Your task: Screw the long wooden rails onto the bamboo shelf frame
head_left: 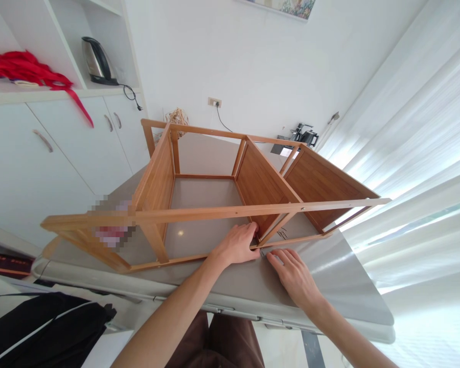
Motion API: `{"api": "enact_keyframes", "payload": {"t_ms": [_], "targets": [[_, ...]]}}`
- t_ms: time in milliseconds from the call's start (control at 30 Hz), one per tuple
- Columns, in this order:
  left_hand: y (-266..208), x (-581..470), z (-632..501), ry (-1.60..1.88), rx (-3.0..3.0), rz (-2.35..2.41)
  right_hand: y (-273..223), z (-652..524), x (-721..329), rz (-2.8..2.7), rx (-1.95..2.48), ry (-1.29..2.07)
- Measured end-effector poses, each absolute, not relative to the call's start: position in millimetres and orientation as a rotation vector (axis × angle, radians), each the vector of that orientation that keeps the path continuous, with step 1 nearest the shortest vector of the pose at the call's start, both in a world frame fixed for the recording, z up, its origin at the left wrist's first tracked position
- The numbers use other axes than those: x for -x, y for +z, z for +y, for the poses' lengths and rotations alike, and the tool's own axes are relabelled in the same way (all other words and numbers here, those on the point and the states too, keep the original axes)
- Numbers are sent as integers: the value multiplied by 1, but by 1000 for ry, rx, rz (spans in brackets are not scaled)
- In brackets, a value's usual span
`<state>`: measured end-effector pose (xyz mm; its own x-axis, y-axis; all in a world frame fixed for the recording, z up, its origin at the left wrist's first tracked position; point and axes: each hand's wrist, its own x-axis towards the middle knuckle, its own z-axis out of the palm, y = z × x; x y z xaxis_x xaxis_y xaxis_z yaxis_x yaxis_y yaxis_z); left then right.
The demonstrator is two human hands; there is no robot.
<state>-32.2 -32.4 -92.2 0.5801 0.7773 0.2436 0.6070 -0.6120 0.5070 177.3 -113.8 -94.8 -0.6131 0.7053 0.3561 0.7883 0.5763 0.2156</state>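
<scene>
A wooden shelf rack (pixel 218 209) lies on its side on the grey table (pixel 352 271), its shelf panels standing upright. My left hand (pixel 239 244) is closed around the near lower rail where the middle shelf panel (pixel 266 179) meets it, fingers inside the frame and thumb outside. My right hand (pixel 294 276) is just right of it, thumb and fingers pinched at the outer side of the same rail. A small grey metal piece (pixel 263 253) shows at its fingertips; its kind is too small to tell. Several thin metal pieces (pixel 282 234) lie on the table inside the frame.
White cabinets (pixel 72 133) at left hold a kettle (pixel 97 61) and red cloth (pixel 26 69). White curtains (pixel 417 153) hang at right. Behind the table stands a black appliance (pixel 304 135). A black bag (pixel 46 327) is at lower left.
</scene>
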Motion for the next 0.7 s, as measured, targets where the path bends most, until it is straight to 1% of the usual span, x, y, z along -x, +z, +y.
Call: {"api": "enact_keyframes", "payload": {"t_ms": [700], "targets": [[-92,33,-32,614,-2450,1117,-80,-106,-167,-2646,1244,-688]]}}
